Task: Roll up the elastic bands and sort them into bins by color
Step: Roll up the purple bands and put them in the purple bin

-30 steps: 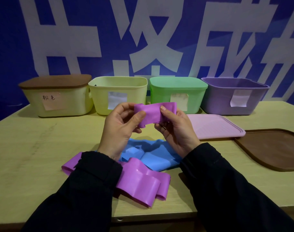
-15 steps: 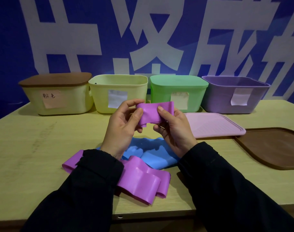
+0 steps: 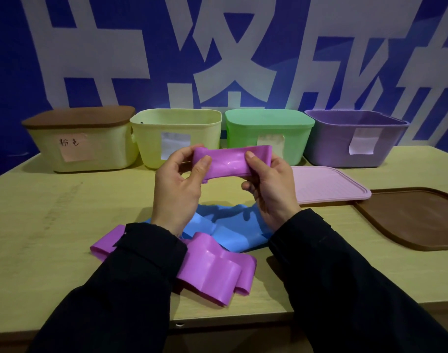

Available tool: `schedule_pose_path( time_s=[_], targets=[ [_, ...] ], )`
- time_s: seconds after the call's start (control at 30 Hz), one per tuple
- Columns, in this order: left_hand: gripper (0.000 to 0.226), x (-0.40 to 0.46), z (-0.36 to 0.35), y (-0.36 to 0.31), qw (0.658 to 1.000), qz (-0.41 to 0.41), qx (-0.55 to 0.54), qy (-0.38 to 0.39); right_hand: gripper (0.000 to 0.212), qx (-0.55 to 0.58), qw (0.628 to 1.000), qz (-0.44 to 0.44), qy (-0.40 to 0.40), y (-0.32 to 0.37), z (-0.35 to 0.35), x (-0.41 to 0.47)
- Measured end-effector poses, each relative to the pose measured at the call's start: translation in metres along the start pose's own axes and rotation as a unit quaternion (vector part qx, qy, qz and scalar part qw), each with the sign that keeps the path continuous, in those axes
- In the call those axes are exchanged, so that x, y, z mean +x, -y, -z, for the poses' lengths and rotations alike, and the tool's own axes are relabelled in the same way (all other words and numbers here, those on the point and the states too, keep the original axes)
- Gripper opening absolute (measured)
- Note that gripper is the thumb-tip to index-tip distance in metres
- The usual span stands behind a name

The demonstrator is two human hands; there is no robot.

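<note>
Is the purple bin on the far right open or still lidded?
Open. The purple plastic bin shows its bare rim and inner walls, and a flat pink plastic lid lies on the table before it.

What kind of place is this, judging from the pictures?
Probably a staged sorting station for a demonstration, not a home. A plain wooden table stands before a blue wall banner with large white characters, and four labelled bins line its back edge, such as the purple bin. Both hands hold a purple band.

Purple band (image 3: 231, 163) glossy, rubbery (bins (image 3: 355, 146) matt plastic); table (image 3: 52, 225) wood.
</note>
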State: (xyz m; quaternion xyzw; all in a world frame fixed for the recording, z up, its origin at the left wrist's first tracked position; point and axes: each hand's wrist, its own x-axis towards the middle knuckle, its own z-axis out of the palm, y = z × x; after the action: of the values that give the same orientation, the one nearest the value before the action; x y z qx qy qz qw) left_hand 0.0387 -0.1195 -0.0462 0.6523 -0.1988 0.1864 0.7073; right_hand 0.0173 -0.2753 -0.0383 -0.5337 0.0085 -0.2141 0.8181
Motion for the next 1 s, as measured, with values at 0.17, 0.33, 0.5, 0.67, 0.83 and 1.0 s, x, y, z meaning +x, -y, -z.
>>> schedule_pose_path(
  time_s=[0.17,0.33,0.5,0.67,0.83,1.0],
  targets=[
    [0.013,-0.003,0.004,-0.005,0.999,0.006,-0.026,0.017,0.005,-0.010,0.999,-0.030,0.032,-0.005,-0.001,-0.001],
    [0.020,-0.007,-0.004,-0.008,0.975,0.100,-0.175,0.093,0.008,-0.006,0.997,-0.030,0.070,-0.017,-0.006,-0.005],
    [0.010,-0.008,-0.005,-0.009,0.951,0.152,-0.249,0.107,0.013,-0.041,0.997,0.003,0.063,-0.025,-0.007,-0.007],
    [0.021,-0.007,-0.006,-0.003,0.975,0.108,-0.173,0.088,0.018,-0.058,0.996,0.019,0.064,-0.025,-0.007,-0.007],
    [0.039,-0.009,-0.005,-0.007,0.979,0.109,-0.141,0.100,0.012,-0.091,0.992,0.050,0.070,-0.024,-0.007,-0.008],
    [0.041,-0.006,-0.001,-0.009,0.979,0.122,-0.148,0.067,0.007,-0.057,0.997,0.039,0.021,-0.016,-0.002,-0.004]
  ],
)
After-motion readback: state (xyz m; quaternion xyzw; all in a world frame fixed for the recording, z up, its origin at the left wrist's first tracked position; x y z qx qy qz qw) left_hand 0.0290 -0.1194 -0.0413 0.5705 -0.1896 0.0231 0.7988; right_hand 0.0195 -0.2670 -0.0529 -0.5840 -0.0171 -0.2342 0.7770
